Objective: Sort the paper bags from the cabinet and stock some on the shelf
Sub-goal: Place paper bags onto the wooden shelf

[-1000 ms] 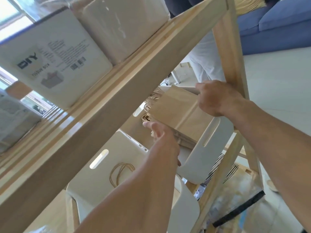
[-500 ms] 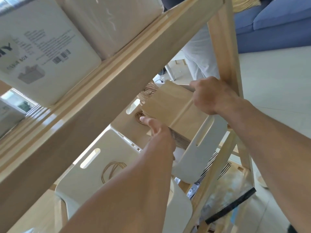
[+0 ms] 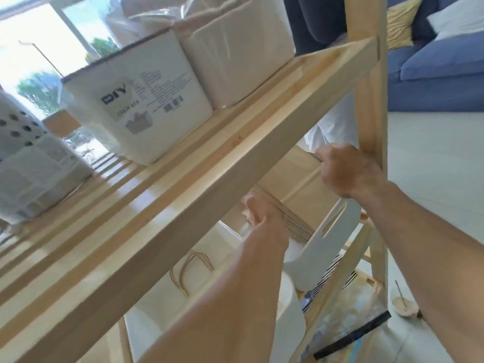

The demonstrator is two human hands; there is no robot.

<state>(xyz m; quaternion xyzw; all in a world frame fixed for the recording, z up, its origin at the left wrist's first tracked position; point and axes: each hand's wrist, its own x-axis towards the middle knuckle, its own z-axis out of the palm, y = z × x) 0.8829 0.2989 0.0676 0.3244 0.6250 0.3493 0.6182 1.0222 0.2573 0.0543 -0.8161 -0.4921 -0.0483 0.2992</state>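
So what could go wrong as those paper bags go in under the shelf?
The right hand grips the paper bags right beside the wooden post, so knuckles might knock it. The stack is held only at two edges, with the left hand below; bags could slip and fan out. Its top might also catch the shelf rail overhead.

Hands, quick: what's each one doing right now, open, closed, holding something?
Left hand: against the lower end of the paper bags; too blurred to tell its grip.
Right hand: closed, gripping the top edge of the paper bags.
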